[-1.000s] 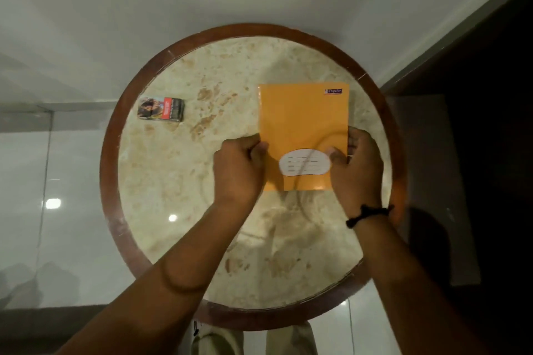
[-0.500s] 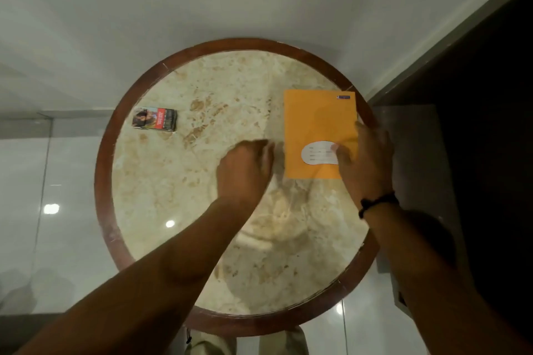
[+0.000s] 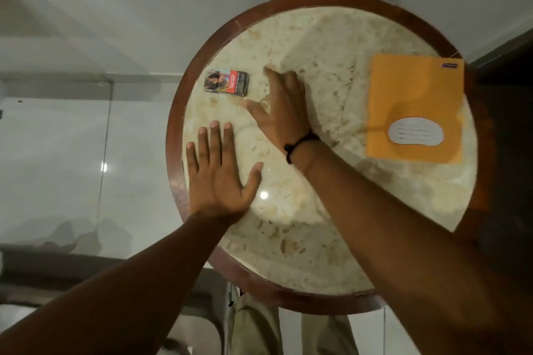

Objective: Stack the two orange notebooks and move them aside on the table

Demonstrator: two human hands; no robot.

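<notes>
The orange notebooks (image 3: 415, 106) lie flat at the right of the frame, on the far right part of the round surface (image 3: 288, 239). Only one cover with a white label shows; a sliver of orange along the lower right edge suggests a second one beneath, squarely stacked, though this cannot be confirmed. Neither hand touches them.

Risk: the stack's upper right corner sits at or just over the dark wooden rim, and its right edge runs close to the rim all the way down. In my judgement any further push toward the right of the frame would tip the stack off the surface (the area beyond is dark and unreadable). A sleeve or forearm sweeping back could also shear the top notebook off the lower one.

The right hand (image 3: 284, 112) is open and empty, fingers extended toward the upper centre, blurred, its forearm crossing the frame well clear of the stack's lower left corner. The left hand (image 3: 219, 176) is open, fingers spread, palm down, empty, over the left edge of the surface; contact cannot be told.

A small printed box (image 3: 226, 82) sits upper left of centre, just beside the right hand's fingertips; it could be knocked.

Open room: the middle and lower parts of the surface are bare.
</notes>
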